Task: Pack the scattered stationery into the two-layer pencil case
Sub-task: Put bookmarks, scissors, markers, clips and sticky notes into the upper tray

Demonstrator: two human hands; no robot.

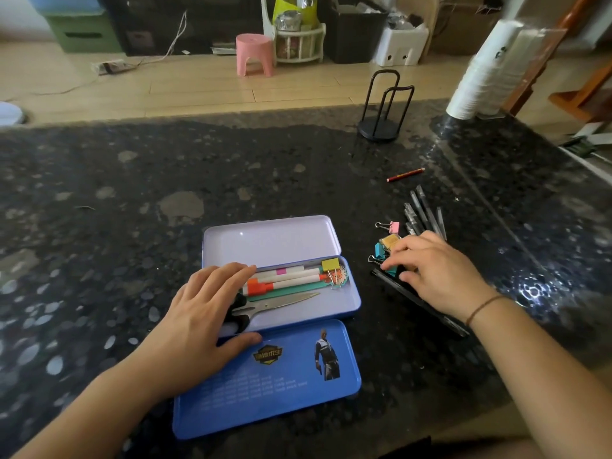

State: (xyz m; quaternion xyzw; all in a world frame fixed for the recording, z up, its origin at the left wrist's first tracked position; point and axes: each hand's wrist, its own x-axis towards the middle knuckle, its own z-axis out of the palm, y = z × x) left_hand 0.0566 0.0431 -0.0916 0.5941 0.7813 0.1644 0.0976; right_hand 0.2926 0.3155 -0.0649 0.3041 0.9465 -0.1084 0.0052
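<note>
The blue tin pencil case (347, 293) lies open on the dark stone counter, its inner tray (271, 241) raised and its lid (265, 382) flat toward me. Inside lie white markers (288, 276), scissors (278, 304) and a yellow binder clip (330, 265). My left hand (202, 313) rests flat on the case's left end, fingers straight. My right hand (433, 270) reaches onto a cluster of binder clips to the right, its fingertips curled around a teal clip (381, 251). A pink clip (392, 226), several black pens (424, 213) and a red pencil (405, 174) lie beyond.
A black ruler or pen (420, 301) lies under my right wrist. A black wire holder (381, 120) stands at the counter's far edge, and a stack of white cups (480, 74) at the far right. The floor beyond holds a pink stool (254, 54).
</note>
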